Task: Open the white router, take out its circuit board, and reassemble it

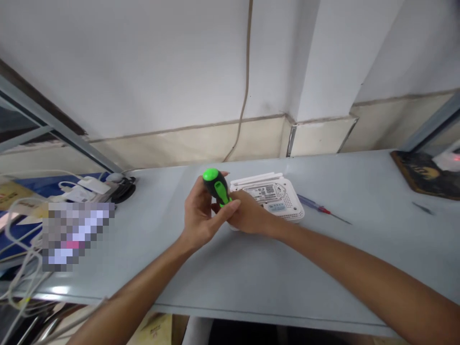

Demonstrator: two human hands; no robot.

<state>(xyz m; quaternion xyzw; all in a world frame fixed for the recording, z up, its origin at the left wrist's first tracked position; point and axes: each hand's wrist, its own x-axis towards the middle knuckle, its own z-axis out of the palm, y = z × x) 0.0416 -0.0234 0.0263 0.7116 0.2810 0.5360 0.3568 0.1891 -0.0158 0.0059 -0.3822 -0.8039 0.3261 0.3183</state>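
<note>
A white router-like device (293, 203) lies with its vented, labelled face up on the grey table. Over its left end stands a screwdriver with a green and black handle (216, 186), tilted, its shaft and tip hidden by the hands. My left hand (201, 213) is curled round the handle's lower part, thumb reaching toward my right hand. Closed at the base of the handle, my right hand (249, 213) rests over the device's left part; what its fingers hold is hidden.
A thin screwdriver with a clear handle (311, 203) lies right of the device. White cables and adapters (89, 187) crowd the left side. A dark board (427, 175) and a small pointed piece (423, 208) are at the right. A wall (161, 72) rises behind the table (323, 273).
</note>
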